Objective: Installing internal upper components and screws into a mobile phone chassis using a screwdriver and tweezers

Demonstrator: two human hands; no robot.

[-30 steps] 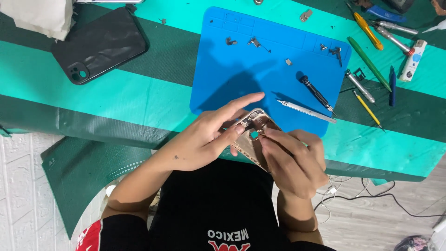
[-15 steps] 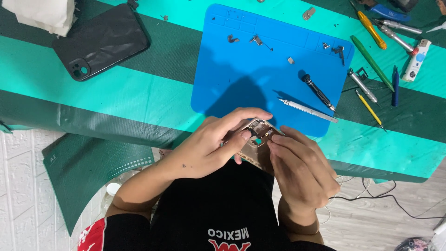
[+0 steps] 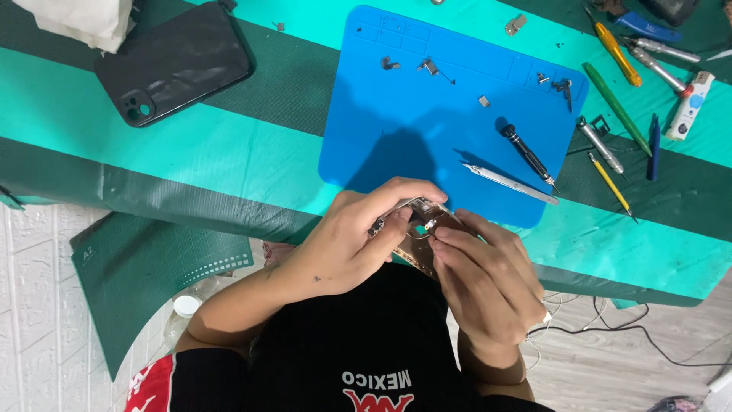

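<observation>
While the left hand point(image 3: 358, 244) curls its fingers around a gold phone frame point(image 3: 415, 229) at the near edge of the table, the right hand point(image 3: 488, 267) pinches a small part on it between thumb and forefinger. Tweezers point(image 3: 509, 183) and a black screwdriver point(image 3: 528, 156) lie just beyond on the blue mat point(image 3: 396, 107).

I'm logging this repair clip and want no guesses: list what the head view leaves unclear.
- Phone frame: mostly covered by the left hand and right hand; its full shape is hidden.
- The part pinched at the right fingertips: too small to identify.
- Small parts on the blue mat: too small.
- Tools at top right: cut off by the edge.
</observation>
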